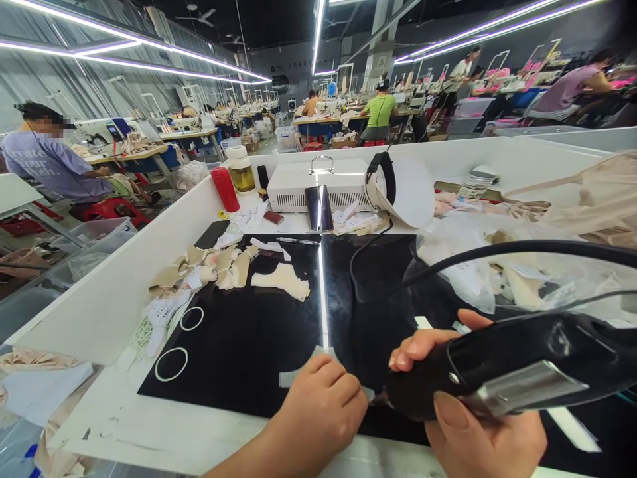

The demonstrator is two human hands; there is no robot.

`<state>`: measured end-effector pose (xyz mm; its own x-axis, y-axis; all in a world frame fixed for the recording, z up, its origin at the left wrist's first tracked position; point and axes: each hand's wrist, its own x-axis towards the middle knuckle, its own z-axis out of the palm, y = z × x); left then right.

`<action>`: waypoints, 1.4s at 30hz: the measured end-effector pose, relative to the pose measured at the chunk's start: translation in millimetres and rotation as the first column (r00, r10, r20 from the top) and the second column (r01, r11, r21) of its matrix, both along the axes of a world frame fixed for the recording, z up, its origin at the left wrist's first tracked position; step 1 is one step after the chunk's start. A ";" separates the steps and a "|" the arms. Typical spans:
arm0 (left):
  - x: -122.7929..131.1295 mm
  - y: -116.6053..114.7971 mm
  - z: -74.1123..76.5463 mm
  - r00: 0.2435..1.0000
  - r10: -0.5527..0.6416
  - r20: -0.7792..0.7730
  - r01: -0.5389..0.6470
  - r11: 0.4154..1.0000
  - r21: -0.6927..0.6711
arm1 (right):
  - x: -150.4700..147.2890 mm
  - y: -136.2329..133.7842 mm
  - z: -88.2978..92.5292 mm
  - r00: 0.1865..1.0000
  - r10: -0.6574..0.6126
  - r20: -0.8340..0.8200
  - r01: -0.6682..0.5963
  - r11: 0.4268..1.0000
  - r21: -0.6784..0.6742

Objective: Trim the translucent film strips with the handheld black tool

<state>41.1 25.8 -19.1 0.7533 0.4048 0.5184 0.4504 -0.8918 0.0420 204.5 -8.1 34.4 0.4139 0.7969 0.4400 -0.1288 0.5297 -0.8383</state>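
On the black mat (239,352), my left hand (323,401) is closed, its fingers curled over a pale grey, flat piece (293,379) whose ends stick out around it. My right hand (492,431) wraps round a thick black hand-held power tool (512,358) with a metal lever on its side and a black cable. The tool's dark nose points left, close beside my left fingers; its tip is partly hidden. A cream cut fabric piece (281,281) and beige cup-like fabric pieces (231,267) lie farther back on the left.
A white vented box (293,186) with a phone (319,207) leaning on it stands at the back. A red bottle (225,189) is left of it. Two white rings (172,365) lie on the mat. Clear plastic bags (458,265) fill the right; the black cable (527,247) crosses there.
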 end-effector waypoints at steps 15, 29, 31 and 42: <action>-0.8 -3.0 2.6 0.998 0.025 -0.050 -0.024 1.000 0.019 | 5.6 3.2 6.7 0.999 -0.037 0.004 0.037 0.999 -0.029; 0.5 -5.0 2.9 0.999 0.022 -0.041 -0.021 0.999 0.024 | 6.2 8.7 -2.4 1.000 -0.007 0.010 0.007 1.000 0.000; -0.1 -4.6 1.7 0.999 0.016 -0.044 -0.015 1.000 0.011 | 6.6 8.8 -3.4 1.000 -0.011 0.019 0.011 1.000 -0.006; -3.7 -6.7 1.9 1.000 0.009 -0.027 -0.009 1.000 0.002 | 5.3 1.4 3.2 1.000 -0.010 0.014 0.010 1.000 -0.002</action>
<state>37.4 19.1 -17.2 0.7629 0.4108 0.4992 0.4596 -0.8877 0.0280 209.9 -6.7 37.6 0.4154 0.7937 0.4443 -0.1117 0.5292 -0.8411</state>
